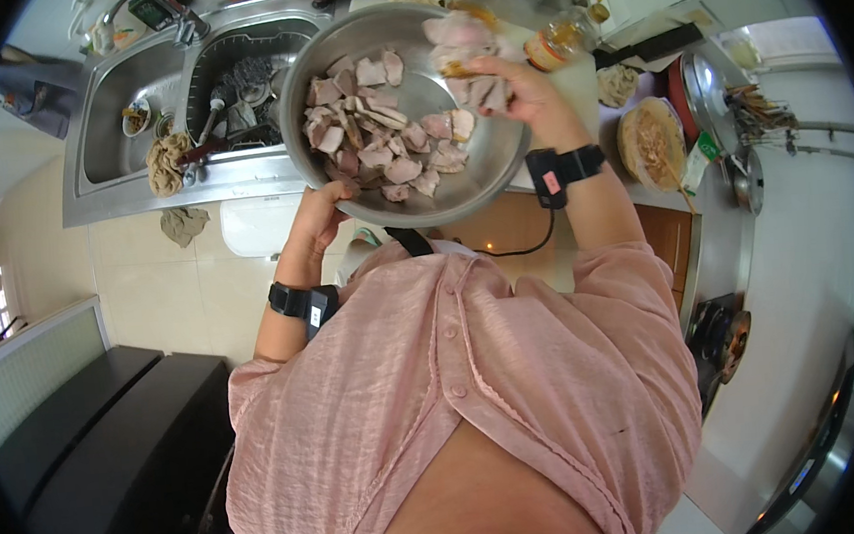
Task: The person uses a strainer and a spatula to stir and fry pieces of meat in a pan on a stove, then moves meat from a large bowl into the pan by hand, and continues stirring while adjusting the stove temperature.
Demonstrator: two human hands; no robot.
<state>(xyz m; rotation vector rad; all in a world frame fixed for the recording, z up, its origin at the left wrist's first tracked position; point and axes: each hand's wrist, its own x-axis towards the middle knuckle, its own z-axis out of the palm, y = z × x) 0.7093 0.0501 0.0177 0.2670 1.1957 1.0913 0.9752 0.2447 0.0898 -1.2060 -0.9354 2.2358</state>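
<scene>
A large round metal basin (456,163) is tilted in front of me, gripped at its lower left rim by my left hand (324,216). Many pieces of pale pinkish cut meat (379,139) lie in it, mostly on the left side. At the upper right rim, my right hand (522,94) holds a cluster of meat slices (485,93), somewhat blurred. Beneath and beyond that hand shows a pale cutting board (579,97). A bottle of yellowish liquid (559,40) with an orange label lies or leans just past my right hand; its exact posture is unclear.
A double steel sink (134,136) stands at the left, with a small bowl (135,118) and utensils inside. A crumpled cloth (168,164) hangs over its front edge. At the right are a bowl of food (652,142), a lidded pot (707,98) and a knife (658,44).
</scene>
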